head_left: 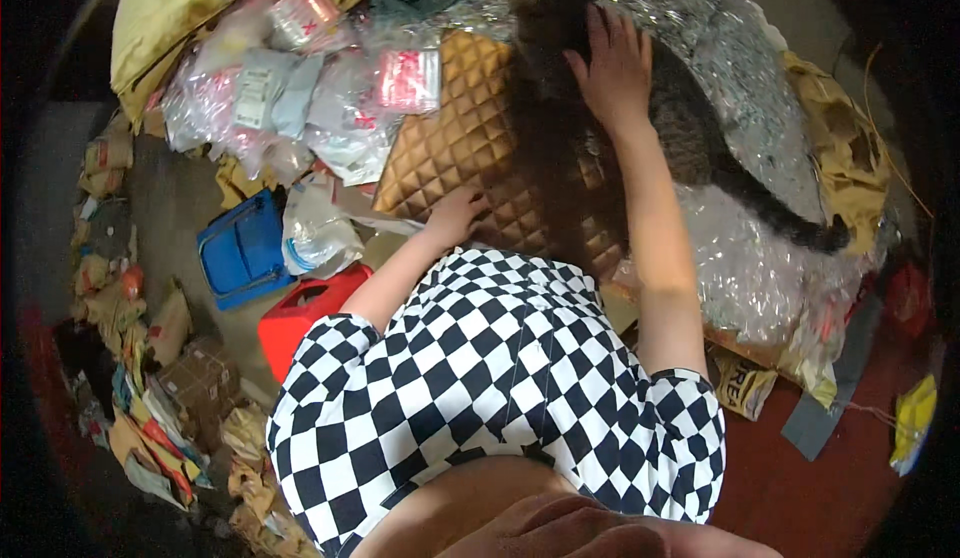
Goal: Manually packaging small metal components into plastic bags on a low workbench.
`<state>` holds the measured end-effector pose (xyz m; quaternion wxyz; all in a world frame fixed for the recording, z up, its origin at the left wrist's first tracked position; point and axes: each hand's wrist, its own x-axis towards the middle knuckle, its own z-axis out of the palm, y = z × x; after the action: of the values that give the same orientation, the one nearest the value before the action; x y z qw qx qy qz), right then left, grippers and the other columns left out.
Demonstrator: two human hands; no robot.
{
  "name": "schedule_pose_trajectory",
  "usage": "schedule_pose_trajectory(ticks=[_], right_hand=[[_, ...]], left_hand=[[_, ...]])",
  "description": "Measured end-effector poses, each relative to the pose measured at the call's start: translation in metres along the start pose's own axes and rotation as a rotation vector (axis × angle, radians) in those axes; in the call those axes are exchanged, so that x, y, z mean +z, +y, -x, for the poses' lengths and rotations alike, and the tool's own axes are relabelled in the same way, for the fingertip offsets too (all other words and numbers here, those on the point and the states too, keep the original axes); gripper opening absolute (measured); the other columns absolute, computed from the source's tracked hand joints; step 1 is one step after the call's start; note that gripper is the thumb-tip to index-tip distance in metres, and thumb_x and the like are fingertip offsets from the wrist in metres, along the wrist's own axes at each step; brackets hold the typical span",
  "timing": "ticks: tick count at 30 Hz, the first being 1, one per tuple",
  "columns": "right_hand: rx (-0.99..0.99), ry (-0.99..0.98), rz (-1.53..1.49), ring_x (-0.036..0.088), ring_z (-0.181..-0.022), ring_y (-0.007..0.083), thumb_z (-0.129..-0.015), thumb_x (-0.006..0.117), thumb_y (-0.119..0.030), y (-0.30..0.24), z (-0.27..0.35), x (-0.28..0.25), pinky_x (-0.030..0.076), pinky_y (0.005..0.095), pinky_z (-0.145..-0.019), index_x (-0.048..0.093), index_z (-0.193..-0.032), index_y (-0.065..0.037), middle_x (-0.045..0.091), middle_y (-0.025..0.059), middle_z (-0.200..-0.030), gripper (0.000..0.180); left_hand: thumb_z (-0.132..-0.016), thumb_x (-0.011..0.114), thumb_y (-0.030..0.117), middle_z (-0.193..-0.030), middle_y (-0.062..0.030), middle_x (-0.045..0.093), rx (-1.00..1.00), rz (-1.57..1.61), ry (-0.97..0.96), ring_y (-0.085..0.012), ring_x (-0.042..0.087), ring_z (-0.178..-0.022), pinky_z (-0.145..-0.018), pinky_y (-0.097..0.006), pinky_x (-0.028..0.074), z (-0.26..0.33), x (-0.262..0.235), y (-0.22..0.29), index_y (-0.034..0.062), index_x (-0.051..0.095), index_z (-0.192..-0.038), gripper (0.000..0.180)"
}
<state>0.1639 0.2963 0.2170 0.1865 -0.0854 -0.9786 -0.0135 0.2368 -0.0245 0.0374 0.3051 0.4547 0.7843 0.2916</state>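
A dark tabby cat [685, 108] is on the work surface in front of me, its tail [785, 220] trailing to the right. My right hand [615, 73] lies flat near the cat's head and shoulder, fingers stretched out. Fur around the head is dark and smeared, so its pose is unclear. Under the cat spreads a shiny brown quilted mat [445, 143]. My left hand [457, 216] rests on the mat's near edge, holding nothing I can see, its fingers loosely extended.
Clear plastic packages with red print [408, 80] pile up at the left. Crinkled clear plastic wrap [740, 268] covers the right side. A blue bin [243, 250] and a red container [310, 308] stand below left. Cardboard boxes [200, 383] and paper litter the floor.
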Motion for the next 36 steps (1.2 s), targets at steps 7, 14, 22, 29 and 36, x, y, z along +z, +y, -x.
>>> schedule_pose_trajectory(ticks=[7,14,22,29,36], right_hand=[[0.089,-0.167,0.393,0.038,-0.137,0.0338,-0.088,0.061,-0.05,0.069,0.085,-0.049,0.029,0.056,-0.11,0.036,-0.15,-0.029,0.041,0.0089,-0.151,0.07],[0.282,-0.213,0.45,0.03,-0.141,0.0395,-0.089,0.064,-0.039,0.092,0.215,-0.074,0.025,0.0606,-0.112,0.031,-0.152,-0.026,0.03,0.0131,-0.157,0.072],[0.364,-0.477,0.063,0.033,-0.137,0.0419,-0.084,0.069,-0.025,0.042,0.314,-0.029,0.032,0.0563,-0.108,0.057,-0.128,-0.008,0.047,0.0202,-0.14,0.049],[0.433,-0.59,-0.227,0.053,-0.114,0.0382,-0.081,0.069,-0.024,0.001,0.346,-0.007,0.044,0.0466,-0.097,0.067,-0.106,-0.005,0.064,0.0154,-0.112,0.032],[0.5,-0.586,-0.365,0.059,-0.108,0.035,-0.086,0.064,-0.024,-0.013,0.318,-0.015,0.048,0.0433,-0.091,0.067,-0.113,-0.008,0.065,0.0152,-0.115,0.031]], left_hand=[[-0.076,0.077,0.022,-0.139,-0.0219,0.043,-0.403,-0.104,0.432,-0.0419,0.039,-0.129,-0.108,-0.048,0.034,0.013,0.023,-0.009,0.0064,0.049,-0.134,0.066],[-0.077,0.075,0.019,-0.121,-0.0188,0.052,-0.477,-0.165,0.453,-0.0366,0.05,-0.114,-0.095,-0.045,0.045,0.016,-0.004,-0.014,0.0048,0.052,-0.129,0.059],[-0.084,0.069,0.017,-0.118,-0.0232,0.056,-0.32,0.069,0.374,-0.0412,0.051,-0.113,-0.088,-0.047,0.047,-0.026,-0.042,-0.002,0.0025,0.051,-0.13,0.051],[-0.088,0.071,0.019,-0.114,-0.0141,0.063,-0.565,1.122,1.11,-0.0253,0.058,-0.102,-0.084,-0.036,0.051,-0.09,-0.068,-0.059,-0.0047,0.052,-0.127,0.05],[-0.097,0.06,0.022,-0.094,-0.0059,0.064,-0.526,1.031,1.059,-0.0205,0.06,-0.089,-0.076,-0.037,0.055,-0.051,-0.06,-0.077,0.0031,0.063,-0.107,0.022]])
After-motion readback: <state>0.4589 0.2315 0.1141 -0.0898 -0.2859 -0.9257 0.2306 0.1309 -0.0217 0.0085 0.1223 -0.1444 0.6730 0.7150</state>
